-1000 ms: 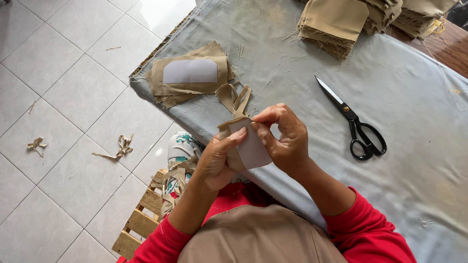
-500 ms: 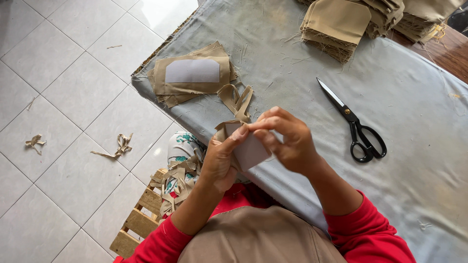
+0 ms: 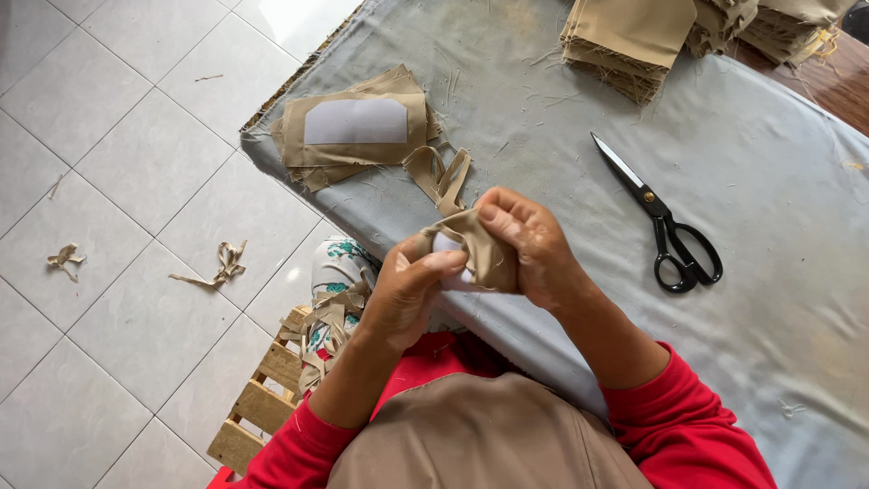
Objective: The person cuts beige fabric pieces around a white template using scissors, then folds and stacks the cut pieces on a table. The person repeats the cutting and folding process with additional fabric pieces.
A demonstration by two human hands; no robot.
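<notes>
I take the scissors [image 3: 665, 226] as my landmark; they lie on the table [image 3: 769, 299]. Left of them, at the table's near edge, my two hands [image 3: 471, 267] meet around a folded fabric piece [image 3: 484, 249]. Further left of the scissors, a stack of cut pieces [image 3: 353, 127] sits by the table's corner, with loose strips [image 3: 441, 177] just beside it. Behind the scissors, at the far edge, lie fabric piles [image 3: 634, 41]. Far left, off the table, scraps [image 3: 226, 263] lie on the floor [image 3: 118, 163].
</notes>
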